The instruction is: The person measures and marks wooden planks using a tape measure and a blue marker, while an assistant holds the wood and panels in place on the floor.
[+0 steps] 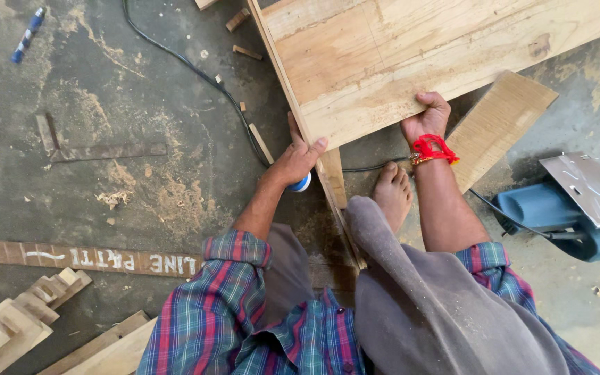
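Note:
A large pale wooden board (411, 55) lies tilted across the top of the view over a dusty concrete floor. My left hand (298, 158) grips its near left corner, thumb on top, with a small blue and white round object (303, 184) just under the palm. My right hand (426, 119), with a red thread band at the wrist, grips the board's near edge further right. My bare foot (392, 194) rests on the floor below the board, between the two hands.
A blue circular saw (567, 208) lies on its side at the right, its black cable (196, 69) running under the board. A shorter plank (494, 125) lies by my right hand. Wood offcuts (15, 323) sit bottom left, a metal square (98, 149) and a blue marker (28, 33) at left.

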